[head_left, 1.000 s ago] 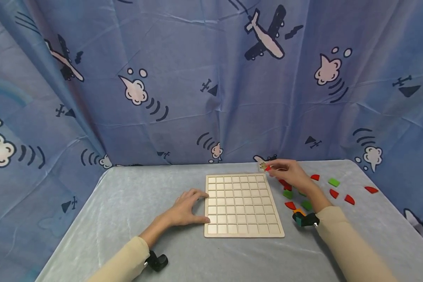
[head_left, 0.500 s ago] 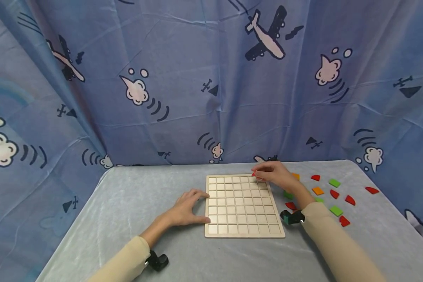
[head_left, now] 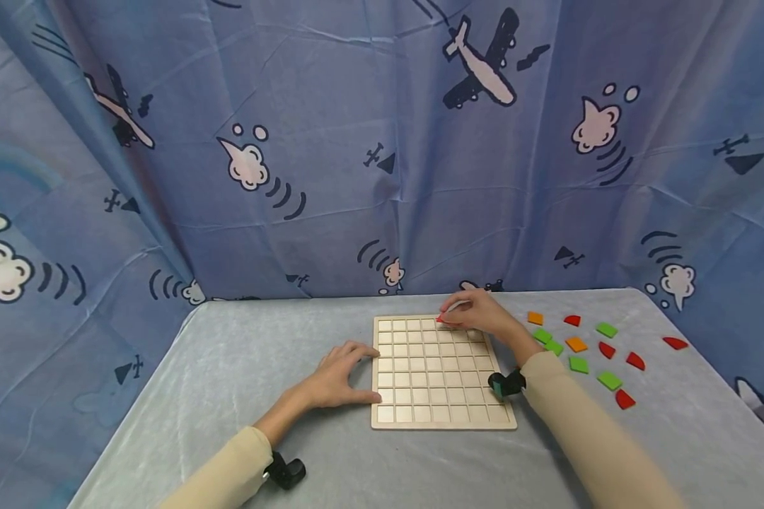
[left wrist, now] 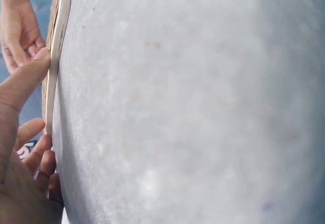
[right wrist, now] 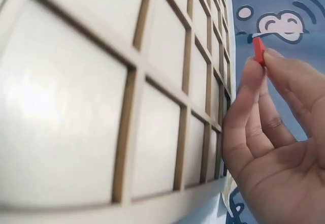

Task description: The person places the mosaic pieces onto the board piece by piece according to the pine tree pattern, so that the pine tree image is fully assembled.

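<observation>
A pale wooden board [head_left: 442, 375] with a grid of square recesses lies on the table. Between thumb and fingertips, my right hand [head_left: 479, 315] pinches a small red piece [right wrist: 259, 50] over the board's back row, right of its middle. The right wrist view shows the piece edge-on at the fingertips, so its full outline is hidden. Against the board's left edge, my left hand [head_left: 334, 378] rests its thumb and fingertips, spread apart. In the left wrist view the thumb [left wrist: 30, 76] touches the board's rim [left wrist: 57, 41].
Right of the board lie scattered flat pieces: orange squares [head_left: 576, 344], several green ones [head_left: 579, 364] and several red rounded ones [head_left: 635, 360]. A blue patterned curtain [head_left: 331, 141] hangs behind the grey cloth-covered table [head_left: 229, 382].
My right hand has carried the red piece leftward, from beyond the board's back right corner to over its back row. The left hand has stayed at the left edge.
</observation>
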Action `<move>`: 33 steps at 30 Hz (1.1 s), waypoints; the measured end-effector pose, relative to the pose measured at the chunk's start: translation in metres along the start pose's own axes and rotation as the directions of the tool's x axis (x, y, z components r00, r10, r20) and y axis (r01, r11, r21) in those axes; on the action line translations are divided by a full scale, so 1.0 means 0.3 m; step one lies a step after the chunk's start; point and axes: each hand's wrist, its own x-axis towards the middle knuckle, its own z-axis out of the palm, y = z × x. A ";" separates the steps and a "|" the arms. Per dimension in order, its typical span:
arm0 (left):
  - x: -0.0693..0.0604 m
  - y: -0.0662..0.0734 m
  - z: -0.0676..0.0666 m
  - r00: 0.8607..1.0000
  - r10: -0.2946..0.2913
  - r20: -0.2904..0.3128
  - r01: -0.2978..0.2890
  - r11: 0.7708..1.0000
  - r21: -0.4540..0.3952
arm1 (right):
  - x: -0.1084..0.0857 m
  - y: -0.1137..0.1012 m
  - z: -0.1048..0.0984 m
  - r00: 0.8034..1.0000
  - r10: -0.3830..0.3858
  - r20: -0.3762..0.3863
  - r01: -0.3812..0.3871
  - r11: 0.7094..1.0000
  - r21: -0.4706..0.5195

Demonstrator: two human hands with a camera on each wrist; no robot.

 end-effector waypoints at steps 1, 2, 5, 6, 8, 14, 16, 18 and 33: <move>0.001 0.001 -0.001 1.000 -0.001 0.000 0.001 1.000 0.001 | 0.005 -0.001 0.004 1.000 -0.011 0.003 0.011 1.000 -0.009; 0.002 0.001 -0.001 1.000 -0.001 -0.001 0.001 1.000 0.000 | 0.010 -0.004 0.008 1.000 -0.017 0.004 0.017 1.000 -0.016; 0.004 -0.001 0.001 1.000 -0.006 0.000 0.006 1.000 0.008 | 0.022 -0.009 0.018 0.998 -0.053 0.016 0.054 0.998 -0.034; 0.005 -0.002 0.002 1.000 -0.008 0.000 0.008 1.000 0.008 | 0.026 -0.011 0.021 0.998 -0.052 0.017 0.053 0.998 -0.037; 0.006 -0.004 0.004 1.000 -0.006 0.002 0.006 1.000 0.009 | 0.033 -0.011 0.026 0.998 -0.057 0.016 0.057 0.997 -0.054; 0.006 -0.010 0.009 1.000 -0.003 0.007 0.003 1.000 0.015 | 0.063 -0.001 0.040 0.998 -0.061 0.017 0.063 0.992 -0.107; 0.005 -0.011 0.010 1.000 -0.005 0.009 0.004 1.000 0.014 | 0.071 0.003 0.044 0.997 -0.070 0.022 0.072 0.990 -0.118; 0.004 -0.010 0.009 1.000 -0.006 0.011 0.006 1.000 0.015 | 0.077 0.004 0.050 0.997 -0.069 0.026 0.072 0.990 -0.119; 0.005 -0.006 0.007 1.000 -0.008 0.007 0.008 1.000 0.022 | 0.079 -0.024 0.063 0.994 -0.083 0.065 0.093 0.982 -0.162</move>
